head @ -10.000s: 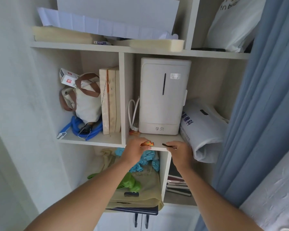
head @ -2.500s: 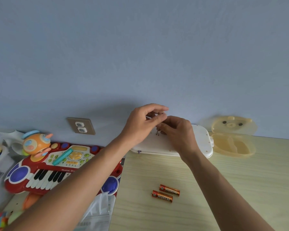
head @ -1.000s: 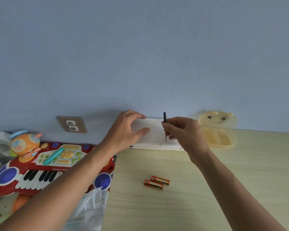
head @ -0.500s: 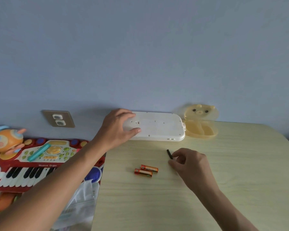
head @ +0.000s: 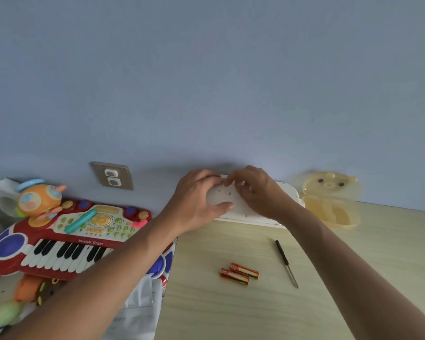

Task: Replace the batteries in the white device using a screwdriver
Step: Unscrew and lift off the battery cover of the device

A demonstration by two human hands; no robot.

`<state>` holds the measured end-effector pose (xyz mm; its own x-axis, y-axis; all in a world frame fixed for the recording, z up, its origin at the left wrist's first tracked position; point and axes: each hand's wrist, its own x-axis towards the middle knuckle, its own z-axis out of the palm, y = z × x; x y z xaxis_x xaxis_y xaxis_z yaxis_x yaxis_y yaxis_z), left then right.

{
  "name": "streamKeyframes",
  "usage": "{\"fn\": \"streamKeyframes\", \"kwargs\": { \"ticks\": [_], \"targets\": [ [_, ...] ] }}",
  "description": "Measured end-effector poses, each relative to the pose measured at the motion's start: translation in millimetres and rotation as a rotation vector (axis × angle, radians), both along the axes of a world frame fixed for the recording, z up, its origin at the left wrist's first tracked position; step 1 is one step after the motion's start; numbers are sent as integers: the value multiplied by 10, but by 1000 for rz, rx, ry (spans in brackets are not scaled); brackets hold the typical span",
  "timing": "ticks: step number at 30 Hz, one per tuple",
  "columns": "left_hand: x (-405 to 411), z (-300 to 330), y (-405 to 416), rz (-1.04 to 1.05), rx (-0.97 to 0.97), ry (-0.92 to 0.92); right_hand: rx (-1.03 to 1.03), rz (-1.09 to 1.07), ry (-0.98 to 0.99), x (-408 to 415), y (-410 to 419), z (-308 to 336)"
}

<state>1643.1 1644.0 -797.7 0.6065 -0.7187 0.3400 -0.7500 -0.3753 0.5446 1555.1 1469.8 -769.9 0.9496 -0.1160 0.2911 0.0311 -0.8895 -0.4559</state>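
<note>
White device (head: 243, 207) lies at the table's (head: 329, 303) far edge against the wall; left hand (head: 196, 204) clasps its left end, right hand (head: 260, 192) rests fingertips on its back, grip unclear. Screwdriver (head: 286, 263) lies loose just right of two batteries (head: 239, 273), apart from both hands

white device (head: 245, 209), orange batteries (head: 239, 274), black-handled screwdriver (head: 286, 263)

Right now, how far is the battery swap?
Done: screwdriver set down on the table. In hand: left hand and right hand both on the white device, apparently working the cover. Left: two batteries lie loose, not yet installed.
</note>
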Motion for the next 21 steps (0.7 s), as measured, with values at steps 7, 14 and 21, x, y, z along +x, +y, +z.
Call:
{"fn": "streamKeyframes", "kwargs": {
  "ticks": [7, 14, 21],
  "targets": [
    [1, -25, -5, 3, -23, -8, -11, 46, -5, 33, -45, -65],
    [-3, -24, 1, 8, -12, -12, -48, 125, -14, -24, -115, -72],
    [3, -26, -4, 3, -4, -11, -182, 125, -76, -27, -109, -151]
  ]
}}
